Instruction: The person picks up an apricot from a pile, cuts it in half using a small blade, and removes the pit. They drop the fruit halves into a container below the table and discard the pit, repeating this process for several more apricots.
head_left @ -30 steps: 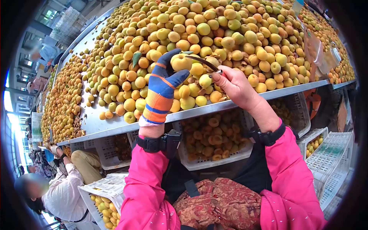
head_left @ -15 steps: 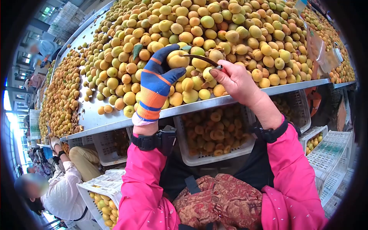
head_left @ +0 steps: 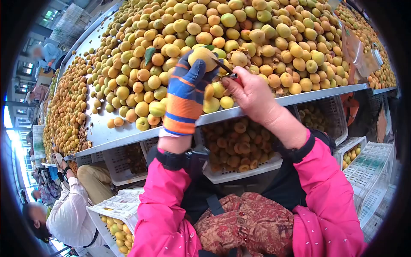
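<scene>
So it's a long metal table [head_left: 105, 132] with a raised rim along the near edge, and it's loaded with apricots [head_left: 222, 32], yellow and orange with some greenish ones, heaped several deep. A smaller, more orange pile [head_left: 64, 118] sits off to the left, with a strip of bare metal between. Brown scraps [head_left: 83, 138] lie by that pile, and a green leaf [head_left: 150, 55] rests on the big heap.

Qty: 1 knife [head_left: 225, 68], 1 striped glove [head_left: 184, 103], 100s fruit [head_left: 216, 31].
</scene>
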The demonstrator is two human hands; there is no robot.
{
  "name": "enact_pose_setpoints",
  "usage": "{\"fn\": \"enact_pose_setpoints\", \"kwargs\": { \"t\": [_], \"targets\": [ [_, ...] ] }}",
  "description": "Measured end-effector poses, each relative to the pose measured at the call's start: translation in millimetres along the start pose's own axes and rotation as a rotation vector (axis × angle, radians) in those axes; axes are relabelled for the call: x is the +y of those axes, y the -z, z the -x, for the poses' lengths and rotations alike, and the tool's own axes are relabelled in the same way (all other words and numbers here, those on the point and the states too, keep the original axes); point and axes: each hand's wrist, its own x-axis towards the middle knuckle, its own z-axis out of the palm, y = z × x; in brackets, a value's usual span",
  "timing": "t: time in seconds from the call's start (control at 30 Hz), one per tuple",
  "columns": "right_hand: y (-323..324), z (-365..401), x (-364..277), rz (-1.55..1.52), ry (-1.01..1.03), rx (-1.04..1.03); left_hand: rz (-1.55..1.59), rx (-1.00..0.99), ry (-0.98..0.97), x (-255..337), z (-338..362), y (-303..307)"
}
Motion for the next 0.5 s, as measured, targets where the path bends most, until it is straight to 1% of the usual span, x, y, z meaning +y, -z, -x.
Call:
{"fn": "enact_pose_setpoints", "kwargs": {
  "t": [0.03,0.07,0.1,0.17,0.2,0.23,0.27,0.3,0.37,0.4,0.43,0.5],
  "targets": [
    [-5.7,0.4,-1.2,0.000,-0.001,0.002,0.199,0.054,0.063,-9.7,1.8,-3.7],
    [-10.7,0.4,-2.1,-0.021,0.013,0.057,0.360,0.122,0.149,-16.7,3.4,-7.2],
    [-12.6,0.5,-2.4,-0.042,0.026,0.113,0.360,0.121,0.149,-17.3,3.1,-6.3],
    [-5.3,-1.5,-5.1,0.003,0.030,0.099,0.163,0.091,0.047,-13.8,2.1,-6.2],
    [-0.2,-4.4,-3.2,-0.043,0.030,0.023,0.004,0.006,-0.025,-6.4,0.3,-3.0],
    [4.5,-6.1,-1.5,-0.091,0.029,-0.053,-0.075,-0.029,-0.038,3.1,0.7,-4.0],
    [9.3,-6.8,-0.8,-0.202,0.032,-0.122,-0.047,-0.012,-0.034,5.2,3.0,-8.1],
    [6.8,-5.0,-1.0,-0.204,0.029,-0.123,-0.020,0.007,-0.029,4.3,5.6,-11.1],
    [-1.6,-0.3,-4.5,-0.257,0.039,-0.024,0.481,0.120,0.171,-15.6,4.8,-13.9],
    [-6.6,2.2,-7.6,-0.173,-0.036,-0.021,0.616,0.103,0.218,-20.0,7.0,-16.7],
    [-5.7,1.5,-7.8,-0.173,-0.035,-0.021,0.616,0.102,0.217,-18.0,6.5,-17.6],
    [-0.7,-0.6,-6.7,-0.283,-0.010,-0.027,0.548,0.069,0.222,-13.3,5.1,-17.5]
  ]
}}
